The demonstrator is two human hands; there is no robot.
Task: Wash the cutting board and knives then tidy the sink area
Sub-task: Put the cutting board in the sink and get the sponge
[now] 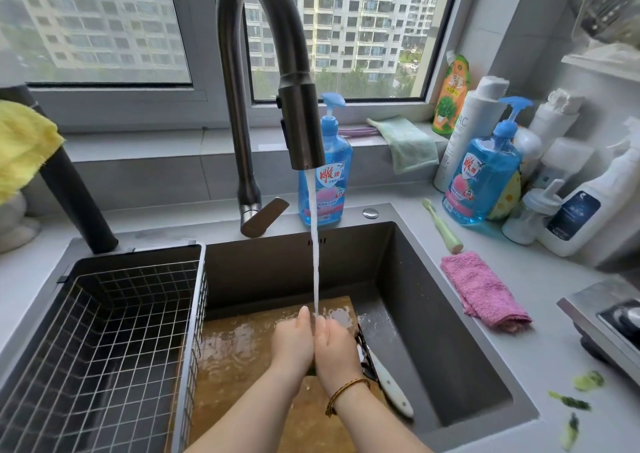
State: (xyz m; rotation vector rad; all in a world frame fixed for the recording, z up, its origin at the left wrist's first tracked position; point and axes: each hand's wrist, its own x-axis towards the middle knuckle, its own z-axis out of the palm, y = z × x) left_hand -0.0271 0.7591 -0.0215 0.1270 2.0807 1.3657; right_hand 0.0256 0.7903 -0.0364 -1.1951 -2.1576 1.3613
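Note:
A wet wooden cutting board (239, 359) lies flat in the dark sink (422, 300). Beside its right edge lies a knife with a white handle (391, 388), with a dark blade next to it. Water runs from the dark faucet (301, 127) in a thin stream (315, 251) onto my hands. My left hand (292, 343) and my right hand (334, 348) are pressed together palm to palm over the board, fingers straight, holding nothing. A braided bracelet is on my right wrist.
A wire basket (114, 331) fills the sink's left part. Two blue soap bottles (325, 182) (485, 179), white bottles, a green brush (443, 227) and a pink cloth (485, 290) sit on the right counter. Vegetable scraps (585, 383) lie near a stove edge (602, 328).

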